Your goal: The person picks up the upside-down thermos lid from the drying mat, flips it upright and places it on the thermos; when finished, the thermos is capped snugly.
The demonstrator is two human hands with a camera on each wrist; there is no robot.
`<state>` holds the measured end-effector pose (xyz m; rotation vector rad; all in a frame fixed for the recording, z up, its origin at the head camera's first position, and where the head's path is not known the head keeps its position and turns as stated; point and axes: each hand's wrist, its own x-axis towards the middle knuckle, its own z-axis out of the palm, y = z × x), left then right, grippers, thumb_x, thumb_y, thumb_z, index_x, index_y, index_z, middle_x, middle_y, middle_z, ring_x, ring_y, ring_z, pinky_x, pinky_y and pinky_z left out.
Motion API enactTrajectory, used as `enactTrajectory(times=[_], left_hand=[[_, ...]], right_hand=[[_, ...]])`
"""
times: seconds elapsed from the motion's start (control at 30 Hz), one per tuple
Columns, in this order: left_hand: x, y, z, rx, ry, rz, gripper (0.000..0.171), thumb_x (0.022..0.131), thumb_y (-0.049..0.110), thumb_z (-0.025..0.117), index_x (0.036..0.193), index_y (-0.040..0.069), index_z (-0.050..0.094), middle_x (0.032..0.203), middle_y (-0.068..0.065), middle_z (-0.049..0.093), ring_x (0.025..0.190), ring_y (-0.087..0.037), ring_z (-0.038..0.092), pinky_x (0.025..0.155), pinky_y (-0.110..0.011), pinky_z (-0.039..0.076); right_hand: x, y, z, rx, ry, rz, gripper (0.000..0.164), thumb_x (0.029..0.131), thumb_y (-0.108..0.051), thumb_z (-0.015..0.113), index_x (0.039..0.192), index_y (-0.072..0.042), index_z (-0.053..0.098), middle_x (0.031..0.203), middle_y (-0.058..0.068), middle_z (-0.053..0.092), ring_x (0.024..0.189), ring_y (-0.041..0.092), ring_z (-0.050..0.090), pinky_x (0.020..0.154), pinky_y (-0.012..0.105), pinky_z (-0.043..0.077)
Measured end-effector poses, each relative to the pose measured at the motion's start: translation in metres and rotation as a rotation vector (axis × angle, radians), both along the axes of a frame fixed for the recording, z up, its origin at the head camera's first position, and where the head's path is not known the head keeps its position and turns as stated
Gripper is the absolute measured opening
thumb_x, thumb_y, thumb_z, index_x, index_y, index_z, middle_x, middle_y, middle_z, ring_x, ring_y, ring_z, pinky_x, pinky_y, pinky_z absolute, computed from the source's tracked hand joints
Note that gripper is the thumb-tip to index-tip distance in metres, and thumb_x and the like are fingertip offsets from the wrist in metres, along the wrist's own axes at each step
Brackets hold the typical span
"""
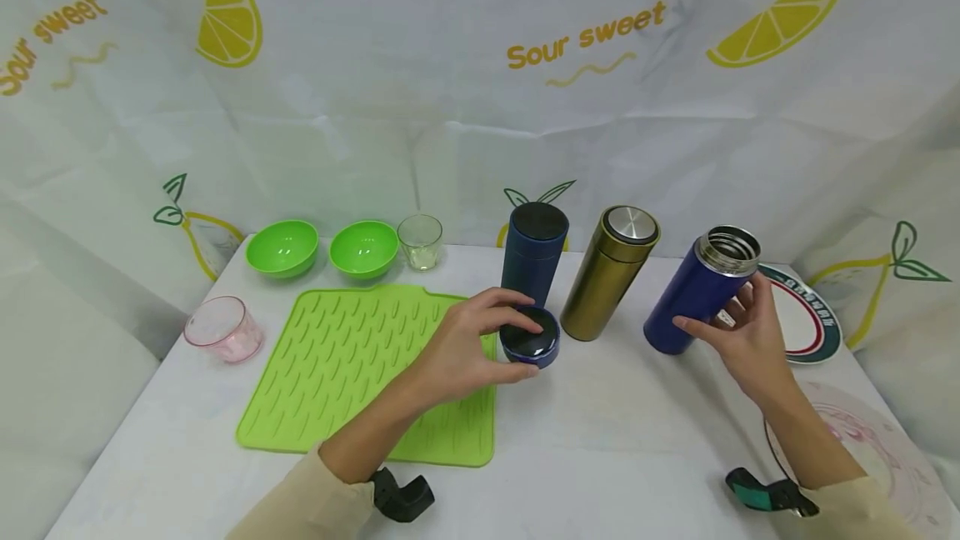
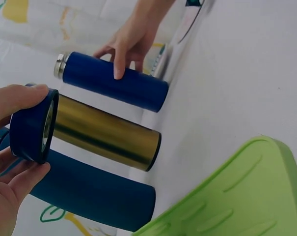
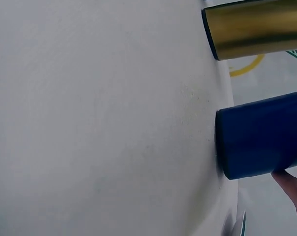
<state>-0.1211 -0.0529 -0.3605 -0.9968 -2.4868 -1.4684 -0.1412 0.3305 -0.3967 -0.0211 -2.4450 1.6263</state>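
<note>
My left hand (image 1: 461,348) pinches a dark blue flask lid (image 1: 531,342) between thumb and fingers, above the table and in front of a dark blue thermos flask (image 1: 529,269). In the left wrist view the lid (image 2: 28,129) shows its rim side-on. At the right, my right hand (image 1: 750,344) grips a blue thermos flask (image 1: 686,298) by its side. This flask is uncapped, its steel mouth showing. Its base is at the tabletop in the right wrist view, though contact is hard to tell. Between the two flasks stands a gold flask (image 1: 609,282) with its lid on.
A green ridged mat (image 1: 360,373) lies left of centre. Behind it are two green bowls (image 1: 282,248) and a clear glass (image 1: 420,242); a pink glass (image 1: 225,330) sits at far left. A rimmed plate (image 1: 821,323) and a pink-patterned round mat (image 1: 885,448) lie at right.
</note>
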Motion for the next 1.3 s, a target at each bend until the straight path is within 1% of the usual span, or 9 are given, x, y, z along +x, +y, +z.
enactTrajectory(times=[0.17, 0.3, 0.37, 0.63, 0.73, 1.0, 1.13, 1.2, 1.3], left_hand=[[-0.001, 0.008, 0.007, -0.005, 0.007, -0.047, 0.035, 0.075, 0.017, 0.091, 0.106, 0.015, 0.077, 0.131, -0.002, 0.065, 0.123, -0.018, 0.063, 0.1, -0.026, 0.056], [-0.001, 0.016, 0.016, -0.002, 0.019, -0.089, 0.035, 0.076, 0.016, 0.09, 0.107, 0.014, 0.074, 0.13, -0.003, 0.062, 0.12, -0.019, 0.063, 0.096, -0.022, 0.057], [-0.001, 0.02, 0.02, 0.002, 0.022, -0.104, 0.036, 0.076, 0.016, 0.09, 0.107, 0.014, 0.072, 0.13, -0.003, 0.061, 0.119, -0.019, 0.063, 0.096, -0.02, 0.057], [-0.004, 0.039, 0.031, 0.009, 0.083, -0.151, 0.038, 0.076, 0.016, 0.09, 0.106, 0.011, 0.067, 0.128, -0.004, 0.058, 0.12, -0.017, 0.059, 0.092, -0.015, 0.054], [-0.005, 0.044, 0.034, 0.025, 0.061, -0.163, 0.038, 0.076, 0.016, 0.09, 0.105, 0.012, 0.066, 0.129, -0.003, 0.058, 0.121, -0.016, 0.059, 0.093, -0.016, 0.055], [-0.007, 0.057, 0.043, 0.066, -0.029, -0.15, 0.043, 0.075, 0.017, 0.092, 0.108, 0.011, 0.064, 0.134, -0.003, 0.058, 0.127, -0.017, 0.058, 0.092, -0.022, 0.06], [-0.011, 0.064, 0.043, 0.081, -0.041, -0.157, 0.045, 0.075, 0.016, 0.092, 0.109, 0.011, 0.063, 0.134, -0.004, 0.057, 0.126, -0.017, 0.058, 0.09, -0.018, 0.059], [-0.013, 0.067, 0.042, 0.072, -0.037, -0.158, 0.046, 0.075, 0.017, 0.092, 0.109, 0.012, 0.063, 0.132, -0.004, 0.058, 0.123, -0.016, 0.057, 0.088, -0.015, 0.058], [-0.014, 0.072, 0.039, 0.051, -0.018, -0.16, 0.047, 0.074, 0.019, 0.093, 0.109, 0.012, 0.063, 0.127, -0.003, 0.058, 0.116, -0.014, 0.057, 0.083, -0.01, 0.055]], right_hand=[[0.01, 0.008, 0.006, 0.097, -0.016, 0.117, 0.109, 0.081, 0.0, 0.083, 0.161, -0.033, 0.017, 0.163, 0.006, 0.036, 0.138, 0.01, 0.051, 0.089, 0.003, 0.05], [0.016, 0.009, 0.009, 0.094, 0.018, 0.207, 0.106, 0.075, 0.012, 0.083, 0.158, -0.024, 0.029, 0.14, -0.011, 0.054, 0.118, -0.011, 0.054, 0.088, 0.002, 0.05], [0.019, 0.008, 0.012, 0.134, 0.03, 0.23, 0.102, 0.072, 0.012, 0.085, 0.154, -0.021, 0.035, 0.13, -0.022, 0.055, 0.114, -0.014, 0.056, 0.088, 0.002, 0.049], [0.028, 0.007, 0.024, 0.337, 0.007, 0.334, 0.094, 0.066, 0.0, 0.093, 0.146, -0.003, 0.044, 0.123, -0.036, 0.053, 0.107, -0.021, 0.054, 0.085, 0.003, 0.05], [0.029, 0.007, 0.029, 0.39, -0.023, 0.381, 0.094, 0.066, -0.007, 0.095, 0.146, -0.001, 0.044, 0.122, -0.04, 0.051, 0.107, -0.022, 0.052, 0.084, 0.006, 0.052], [0.025, 0.0, 0.039, 0.406, 0.023, 0.573, 0.087, 0.066, -0.009, 0.095, 0.142, -0.006, 0.052, 0.129, -0.032, 0.058, 0.116, -0.017, 0.056, 0.089, 0.009, 0.054], [0.023, -0.004, 0.043, 0.433, -0.037, 0.618, 0.087, 0.07, -0.016, 0.094, 0.145, -0.01, 0.05, 0.131, -0.034, 0.055, 0.117, -0.016, 0.055, 0.09, 0.013, 0.055], [0.021, -0.007, 0.045, 0.446, -0.073, 0.635, 0.088, 0.072, -0.02, 0.094, 0.147, -0.009, 0.049, 0.138, -0.021, 0.059, 0.117, -0.018, 0.053, 0.09, 0.015, 0.055], [0.02, -0.01, 0.045, 0.45, -0.088, 0.66, 0.087, 0.073, -0.022, 0.093, 0.147, -0.011, 0.049, 0.141, -0.021, 0.057, 0.118, -0.018, 0.052, 0.091, 0.016, 0.055]])
